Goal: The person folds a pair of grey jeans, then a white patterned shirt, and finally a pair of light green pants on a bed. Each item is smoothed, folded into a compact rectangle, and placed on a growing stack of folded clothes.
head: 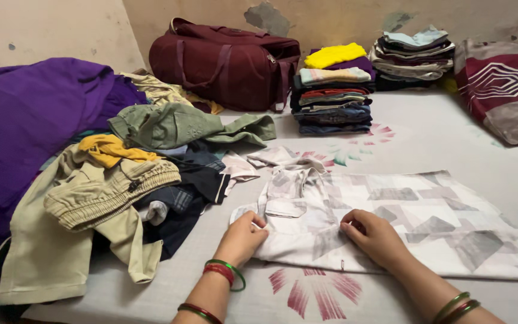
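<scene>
On the bed (451, 144) we saw one heap of loose clothes (109, 180) along its left edge, one maroon bag (223, 63) and two folded stacks (334, 96) at the far edge. One patterned white shirt (403, 222) lay flat near the front edge. Our left hand (244, 237) pinched its collar end; our right hand (376, 234) pressed curled fingers on its middle.

Both forearms reach forward, left hand (244, 237) and right hand (374, 235) with fingers curled.
</scene>
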